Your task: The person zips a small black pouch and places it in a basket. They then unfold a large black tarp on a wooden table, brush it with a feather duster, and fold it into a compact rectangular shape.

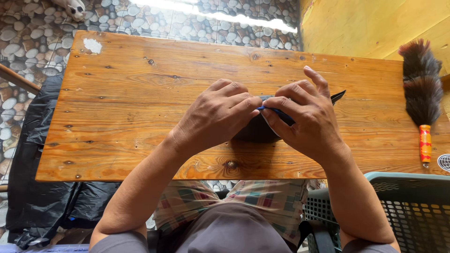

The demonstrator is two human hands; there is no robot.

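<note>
Hands meet mid-table (117,93). Left hand (213,117) curled, fingertips pressing down on a dark rounded object (255,133), mostly hidden beneath both hands. Right hand (304,117) pinches a thin blue tool (276,111) against its upper edge. Fine edge work appears under way; steady pressure and a firm hold needed. Feather duster (422,89) lies well apart, right.

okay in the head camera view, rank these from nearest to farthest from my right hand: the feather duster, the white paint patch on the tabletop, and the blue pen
1. Blue pen: held in the right hand at table centre.
2. Feather duster: lying on the table's right end.
3. White paint patch: at the far left corner.
</note>
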